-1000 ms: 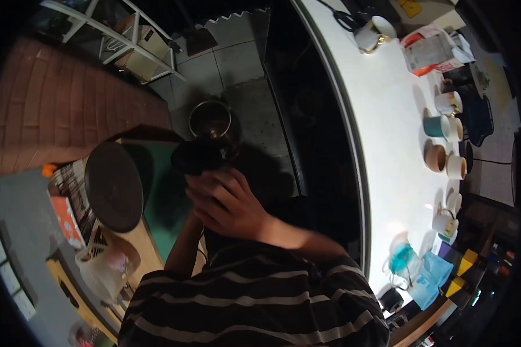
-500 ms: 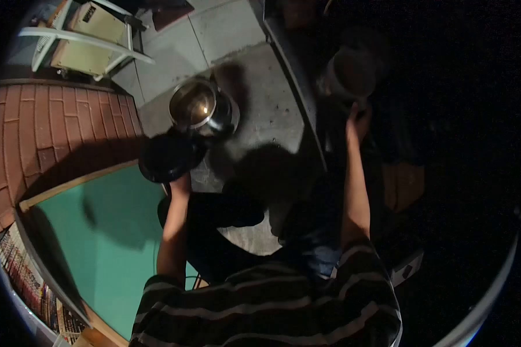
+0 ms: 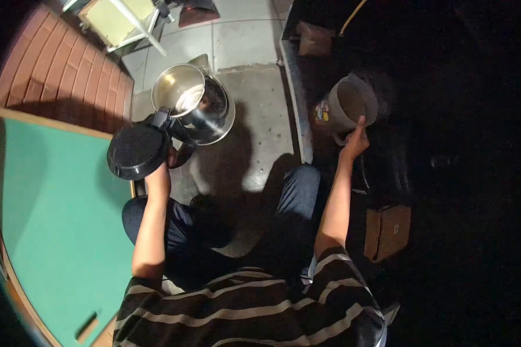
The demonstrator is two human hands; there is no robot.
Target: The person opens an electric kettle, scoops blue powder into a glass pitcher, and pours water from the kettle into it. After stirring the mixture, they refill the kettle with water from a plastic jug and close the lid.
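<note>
A shiny metal kettle (image 3: 214,115) tilts over the concrete floor, its black lid (image 3: 136,151) swung open on a hinge toward me. My left hand (image 3: 161,173) is closed on the kettle's handle, partly hidden beneath the lid. Light glints on the inside of the kettle; whether it holds anything is unclear. Out to the right, my right hand (image 3: 356,140) grips a translucent plastic jug (image 3: 338,107) by its handle side, thumb at the rim. The jug has a coloured picture on its side, and its mouth faces up toward me.
A green board (image 3: 63,214) with a wooden edge lies at the left, beside a brick surface (image 3: 69,75). A white-framed rack (image 3: 139,26) stands at the top left. A raised ledge (image 3: 297,110) runs along the floor. A cardboard box (image 3: 388,231) is at the right.
The view has shifted and brightened. The kettle and lid appear further left in view, and the jug shows more clearly. Both hands keep their holds.
</note>
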